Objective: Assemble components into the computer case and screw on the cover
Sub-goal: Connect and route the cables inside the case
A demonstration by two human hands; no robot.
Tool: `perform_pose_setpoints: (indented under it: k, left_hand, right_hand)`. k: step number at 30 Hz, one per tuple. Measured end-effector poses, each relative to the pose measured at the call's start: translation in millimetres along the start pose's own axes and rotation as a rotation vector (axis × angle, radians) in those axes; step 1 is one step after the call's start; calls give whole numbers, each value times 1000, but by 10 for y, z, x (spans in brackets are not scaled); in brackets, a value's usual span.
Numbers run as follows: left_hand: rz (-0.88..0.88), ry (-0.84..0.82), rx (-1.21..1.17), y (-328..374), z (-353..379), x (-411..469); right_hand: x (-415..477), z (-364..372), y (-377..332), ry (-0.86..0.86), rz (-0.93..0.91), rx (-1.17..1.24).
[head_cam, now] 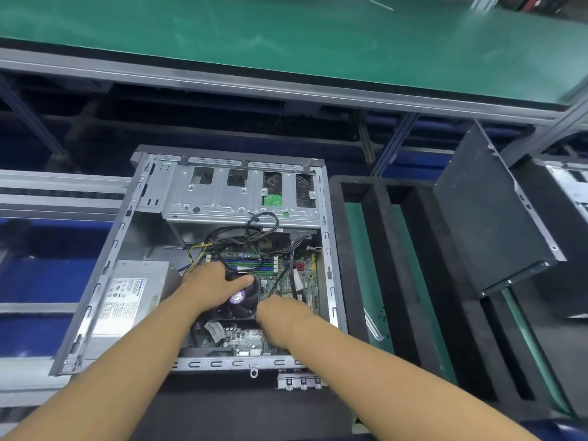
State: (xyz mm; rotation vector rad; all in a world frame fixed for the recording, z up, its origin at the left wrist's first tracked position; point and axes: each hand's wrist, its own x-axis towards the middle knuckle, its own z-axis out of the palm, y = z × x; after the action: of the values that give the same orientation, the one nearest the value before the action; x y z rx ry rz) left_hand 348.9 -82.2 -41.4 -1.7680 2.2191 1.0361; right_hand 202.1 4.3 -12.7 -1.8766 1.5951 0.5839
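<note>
An open grey computer case (105, 275) lies on its side in front of me. Inside it are a motherboard (307, 278), a silver power supply (127, 297) on the left and a drive cage (222, 195) at the far end. A black CPU cooler fan (241, 305) sits on the board. My left hand (211, 284) grips its far left side, thumb laid across the top. My right hand (283, 313) holds its near right corner with the fingers curled down out of sight. A black cover panel (486, 211) leans at the right.
A black foam rack (397, 265) with green slots stands right of the case. A green conveyor belt (286, 36) runs across the back. Another case (569, 183) shows at the far right edge. A small metal bracket (299, 381) lies by the case's near rim. Black cables (254, 230) loop above the board.
</note>
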Motion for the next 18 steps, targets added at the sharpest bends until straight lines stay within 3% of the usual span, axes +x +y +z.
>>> perform_pose_setpoints:
  k: [18]
  left_hand:
    - [-13,3,5,24,-9,-52]
  right_hand:
    - [101,36,21,-6,49,-130]
